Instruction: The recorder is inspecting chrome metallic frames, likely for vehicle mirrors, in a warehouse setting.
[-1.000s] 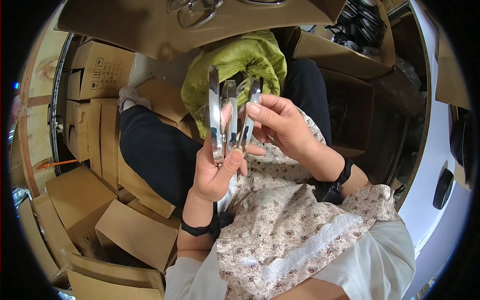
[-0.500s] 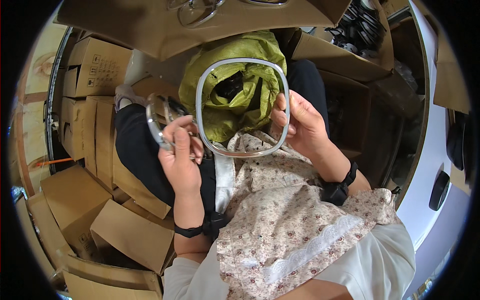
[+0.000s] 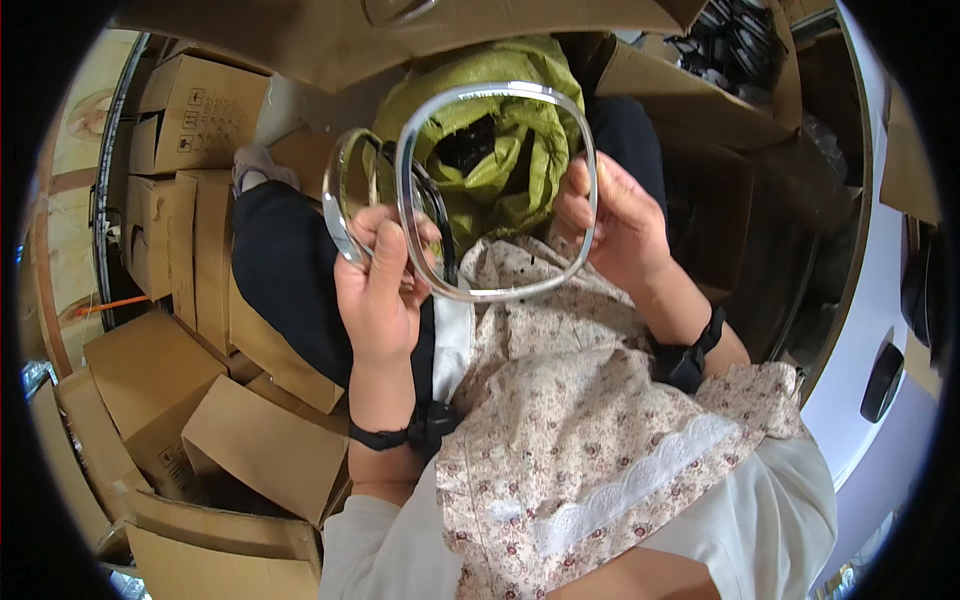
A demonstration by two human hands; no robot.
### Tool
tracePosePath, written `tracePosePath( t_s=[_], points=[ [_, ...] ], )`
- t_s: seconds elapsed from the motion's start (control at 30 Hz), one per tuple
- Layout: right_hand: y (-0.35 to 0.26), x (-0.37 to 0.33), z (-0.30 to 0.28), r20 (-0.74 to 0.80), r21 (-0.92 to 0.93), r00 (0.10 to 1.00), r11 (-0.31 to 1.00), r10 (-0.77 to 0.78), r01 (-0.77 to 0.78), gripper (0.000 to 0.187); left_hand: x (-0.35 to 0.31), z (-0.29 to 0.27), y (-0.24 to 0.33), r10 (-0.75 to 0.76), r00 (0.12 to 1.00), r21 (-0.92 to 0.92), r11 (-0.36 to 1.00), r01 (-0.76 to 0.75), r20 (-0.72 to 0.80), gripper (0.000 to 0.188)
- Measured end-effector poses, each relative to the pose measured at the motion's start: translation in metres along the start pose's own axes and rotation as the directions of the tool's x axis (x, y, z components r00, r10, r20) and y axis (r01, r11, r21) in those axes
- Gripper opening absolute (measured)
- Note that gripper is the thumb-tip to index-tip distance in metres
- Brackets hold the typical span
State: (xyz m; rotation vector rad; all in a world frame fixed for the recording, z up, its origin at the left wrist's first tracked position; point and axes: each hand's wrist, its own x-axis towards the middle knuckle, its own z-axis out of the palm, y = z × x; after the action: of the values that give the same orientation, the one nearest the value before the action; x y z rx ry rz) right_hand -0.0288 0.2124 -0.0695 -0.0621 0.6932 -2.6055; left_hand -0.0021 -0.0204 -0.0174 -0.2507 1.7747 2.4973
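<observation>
A chrome frame (image 3: 405, 160), shaped like a rounded square and see-through in the middle, stands upright before me. My right hand (image 3: 625, 215) pinches its right rim between thumb and fingers. My left hand (image 3: 378, 305) is closed on a second chrome frame (image 3: 331, 205), seen nearly edge-on. A dark curved rim (image 3: 440, 215) also shows by the left fingers. The big frame's left side passes close to those fingertips; whether they touch it I cannot tell. Behind the frame a yellow-green woven sack (image 3: 540, 65) gapes, with dark things inside.
A cardboard surface (image 3: 300, 45) with a clear-looking ring on it spans the top. An open carton (image 3: 650, 90) of black parts stands at the far right. Several brown boxes (image 3: 150, 380) crowd the left side. A white panel (image 3: 860, 270) borders the right.
The large frame has risen slightly and shifted right with my right hand. My left hand's frame has turned and come closer behind the large frame's left side.
</observation>
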Motion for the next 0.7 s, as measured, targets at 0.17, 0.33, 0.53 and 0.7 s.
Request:
tracePosePath(
  t_s=[0.17,0.33,0.53,0.7],
  points=[
    [-0.001,0.001,0.0,0.022,0.029,1.0,1.0,-0.006,0.005,0.023,0.001,0.0,-0.003,0.043,0.999,-0.021,0.999,-0.043,0.02,0.023],
    [-0.001,0.002,0.004,0.027,0.055,1.0,0.998,0.002,-0.003,0.026,0.003,-0.003,-0.005,0.036,0.999,-0.039,0.999,-0.035,0.028,0.025],
    [-0.007,-0.002,0.016,0.073,-0.11,0.996,0.992,-0.053,0.061,0.034,0.011,-0.006,-0.014,-0.029,0.997,0.023,0.999,0.031,-0.064,0.026],
    [-0.01,-0.007,0.025,0.076,-0.285,0.994,0.953,-0.081,0.1,0.036,0.013,-0.005,-0.02,-0.036,0.996,-0.008,0.999,0.035,-0.085,0.022]
  ],
)
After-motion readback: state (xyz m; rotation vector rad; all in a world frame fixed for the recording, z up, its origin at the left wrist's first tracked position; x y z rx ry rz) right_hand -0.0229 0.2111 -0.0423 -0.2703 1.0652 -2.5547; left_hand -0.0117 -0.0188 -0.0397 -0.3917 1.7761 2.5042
